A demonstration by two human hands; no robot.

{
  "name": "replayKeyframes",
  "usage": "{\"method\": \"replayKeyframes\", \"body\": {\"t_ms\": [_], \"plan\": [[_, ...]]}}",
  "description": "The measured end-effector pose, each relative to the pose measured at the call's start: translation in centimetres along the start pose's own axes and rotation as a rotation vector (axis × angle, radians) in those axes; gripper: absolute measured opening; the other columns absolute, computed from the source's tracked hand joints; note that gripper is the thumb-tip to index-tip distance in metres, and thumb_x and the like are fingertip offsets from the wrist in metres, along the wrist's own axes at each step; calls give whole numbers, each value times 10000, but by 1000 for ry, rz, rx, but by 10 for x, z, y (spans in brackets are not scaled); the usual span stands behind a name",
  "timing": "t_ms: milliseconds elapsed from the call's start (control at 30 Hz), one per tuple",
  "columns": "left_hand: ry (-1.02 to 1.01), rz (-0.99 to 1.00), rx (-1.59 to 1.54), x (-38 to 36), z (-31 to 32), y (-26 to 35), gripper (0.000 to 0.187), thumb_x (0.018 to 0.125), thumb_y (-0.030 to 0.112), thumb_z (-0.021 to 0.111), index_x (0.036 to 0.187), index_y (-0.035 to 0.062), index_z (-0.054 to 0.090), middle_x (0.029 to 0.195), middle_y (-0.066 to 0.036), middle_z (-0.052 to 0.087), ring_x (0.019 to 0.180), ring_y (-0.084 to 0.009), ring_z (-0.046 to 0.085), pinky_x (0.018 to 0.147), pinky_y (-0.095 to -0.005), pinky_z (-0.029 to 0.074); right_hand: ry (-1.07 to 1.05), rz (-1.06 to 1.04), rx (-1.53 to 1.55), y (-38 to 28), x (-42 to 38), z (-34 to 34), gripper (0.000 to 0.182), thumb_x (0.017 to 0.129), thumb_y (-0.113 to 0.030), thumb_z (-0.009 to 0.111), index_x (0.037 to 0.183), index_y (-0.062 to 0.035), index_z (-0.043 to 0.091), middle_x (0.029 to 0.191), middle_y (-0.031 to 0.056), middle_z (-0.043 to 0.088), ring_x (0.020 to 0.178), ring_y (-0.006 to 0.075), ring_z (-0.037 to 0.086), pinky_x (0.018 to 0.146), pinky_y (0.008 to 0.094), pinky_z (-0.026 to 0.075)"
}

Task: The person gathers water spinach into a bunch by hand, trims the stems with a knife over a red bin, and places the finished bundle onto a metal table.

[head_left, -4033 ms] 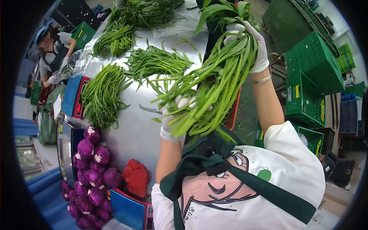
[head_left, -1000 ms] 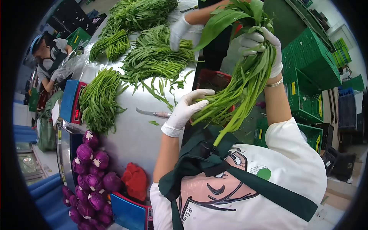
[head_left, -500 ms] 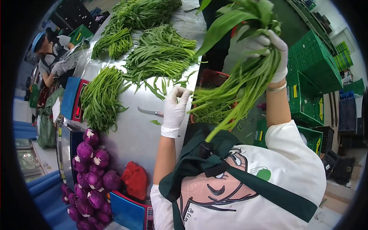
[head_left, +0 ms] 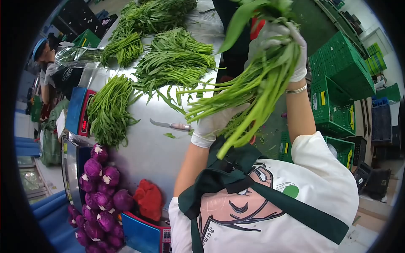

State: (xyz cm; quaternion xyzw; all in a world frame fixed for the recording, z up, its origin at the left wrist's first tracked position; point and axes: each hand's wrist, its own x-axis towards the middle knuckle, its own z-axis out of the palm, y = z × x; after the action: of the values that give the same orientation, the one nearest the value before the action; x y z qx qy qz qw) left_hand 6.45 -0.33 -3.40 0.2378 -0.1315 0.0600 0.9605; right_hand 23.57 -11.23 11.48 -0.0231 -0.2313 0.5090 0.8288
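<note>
Raised at the upper right, my right hand (head_left: 297, 52), in a white glove, is closed around a bunch of long-stemmed leafy greens (head_left: 265, 88). The stems hang down and to the left, with the leaves at the top. My gloved left hand (head_left: 207, 128) is behind the lower stems, close to their cut ends; its fingers are hidden. Just left of that hand, a curved knife (head_left: 168, 125) with a light handle lies on the metal table (head_left: 147, 154). More piles of greens (head_left: 179, 59) and a separate bunch (head_left: 110, 107) lie farther up the table.
A scale (head_left: 80, 110) stands at the table's left side, above a heap of purple cabbages (head_left: 99, 198). A red cloth (head_left: 148, 199) lies near a second scale (head_left: 141, 234). Green crates (head_left: 333, 105) are stacked at right. A co-worker (head_left: 42, 63) is at far left.
My left hand has moved right and down, away from the knife and behind the stems. My right hand and the bunch have shifted slightly left.
</note>
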Motion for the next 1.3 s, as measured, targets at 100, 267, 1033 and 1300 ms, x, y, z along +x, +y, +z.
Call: {"method": "replayKeyframes", "body": {"t_ms": [100, 267, 1033, 1300], "plan": [[-69, -15, -165, -4, 20, 9, 633, 883, 471, 355, 1358, 63, 268, 1388, -152, 293, 1243, -300, 324, 1016, -471, 277, 174, -5, -84, -2, -7, -17, 157, 901, -166, 471, 964, -23, 478, 776, -14, 464, 669, 82, 437, 696, 250, 409], [-51, -94, 180, -16, 23, 20, 601, 876, 455, 385, 1340, 79, 316, 1381, -125, 320, 1230, -264, 353, 1018, -469, 280, 116, 92, 169, 6, -5, -19, 146, 903, -171, 467, 936, -31, 486, 754, -14, 457, 645, 78, 425, 684, 244, 405], [239, -41, -296, -22, 52, 18, 263, 835, 100, 577, 1075, 0, 537, 1185, -173, 510, 1155, -297, 449, 1048, -465, 288, 127, 51, -12, 8, -13, -13, 164, 912, -202, 439, 893, -42, 469, 755, -19, 460, 631, 71, 443, 706, 261, 433], [389, 208, -546, -59, -14, 42, 368, 779, 99, 659, 1113, 63, 507, 985, -68, 583, 964, -209, 551, 969, -418, 379, 60, 32, -86, -22, -19, -22, 177, 915, -215, 438, 868, -45, 455, 777, -5, 451, 652, 97, 443, 712, 263, 424]]}}
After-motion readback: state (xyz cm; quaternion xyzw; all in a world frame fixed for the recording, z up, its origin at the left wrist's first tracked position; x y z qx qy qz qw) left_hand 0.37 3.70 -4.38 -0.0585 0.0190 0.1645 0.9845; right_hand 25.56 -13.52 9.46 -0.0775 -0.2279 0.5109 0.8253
